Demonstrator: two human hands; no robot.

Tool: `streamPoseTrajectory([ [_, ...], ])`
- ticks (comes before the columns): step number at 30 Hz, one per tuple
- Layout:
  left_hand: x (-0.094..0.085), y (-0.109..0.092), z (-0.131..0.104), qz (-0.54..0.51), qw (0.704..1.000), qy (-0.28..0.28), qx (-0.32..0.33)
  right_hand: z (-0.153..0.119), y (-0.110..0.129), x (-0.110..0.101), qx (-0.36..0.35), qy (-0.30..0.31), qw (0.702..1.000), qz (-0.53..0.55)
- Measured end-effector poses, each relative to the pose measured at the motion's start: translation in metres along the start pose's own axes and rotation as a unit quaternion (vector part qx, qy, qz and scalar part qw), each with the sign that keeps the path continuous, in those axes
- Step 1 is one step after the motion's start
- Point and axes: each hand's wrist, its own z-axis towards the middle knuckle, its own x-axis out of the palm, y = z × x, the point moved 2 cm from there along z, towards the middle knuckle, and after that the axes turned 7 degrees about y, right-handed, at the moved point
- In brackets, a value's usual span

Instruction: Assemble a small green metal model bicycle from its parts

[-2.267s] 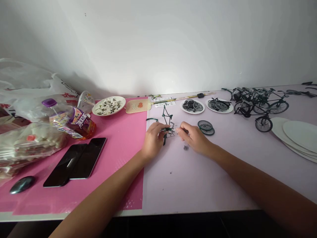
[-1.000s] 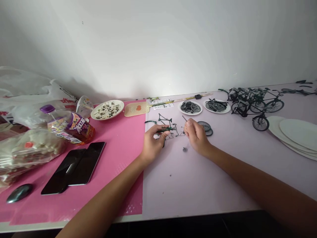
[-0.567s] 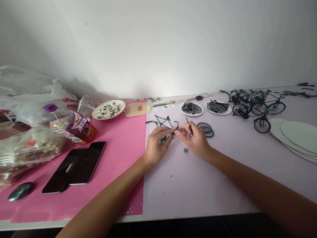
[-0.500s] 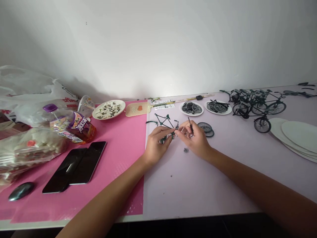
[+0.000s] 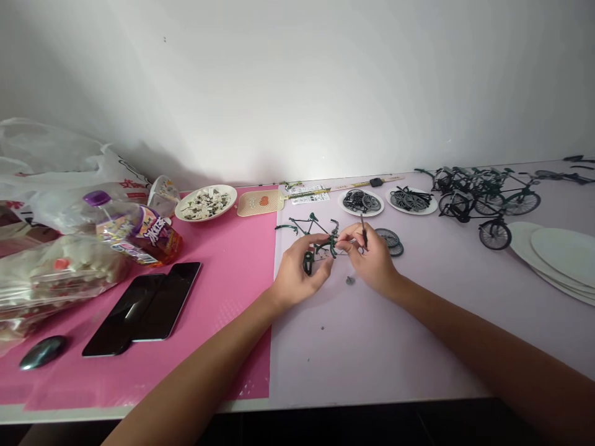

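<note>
My left hand [image 5: 300, 269] is closed on a dark green model bicycle frame [image 5: 310, 224], its fingers around the front fork and handlebar end. The saddle end points away toward the wall. Close against it, my right hand [image 5: 369, 251] pinches at the handlebar area with thumb and forefinger. A thin dark tool, apparently a small screwdriver [image 5: 364, 232], sticks up between the right hand's fingers. What the fingertips touch is partly hidden. Loose spoked wheels [image 5: 389, 240] lie just beyond the right hand, and a small grey part [image 5: 350, 280] rests below it.
Two white plates hold wheels [image 5: 361, 212] and dark parts [image 5: 411, 209]. Assembled model bicycles [image 5: 488, 192] stand at the right, near stacked white plates [image 5: 564, 254]. Leftward are phones [image 5: 139, 310], a mouse [image 5: 43, 353], a drink bottle [image 5: 134, 235] and a bowl [image 5: 205, 217]. A tiny screw-like piece [image 5: 322, 327] lies in front.
The left fingers have spread wider around the fork, so more of the bicycle's front end shows. The right hand has shifted slightly right, tool still in it. The view has moved a little.
</note>
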Motion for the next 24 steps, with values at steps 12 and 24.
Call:
streamPoseTrajectory([
  [12,-0.003,0.026,0.01,-0.321,0.914,-0.112,-0.22,-0.002,0.0,0.001,-0.002,-0.005,1.0,-0.013],
  [24,-0.015,0.034,0.016,-0.438,0.846,-0.019,-0.304,0.0,-0.011,0.001,0.044,0.01,0.999,0.024],
])
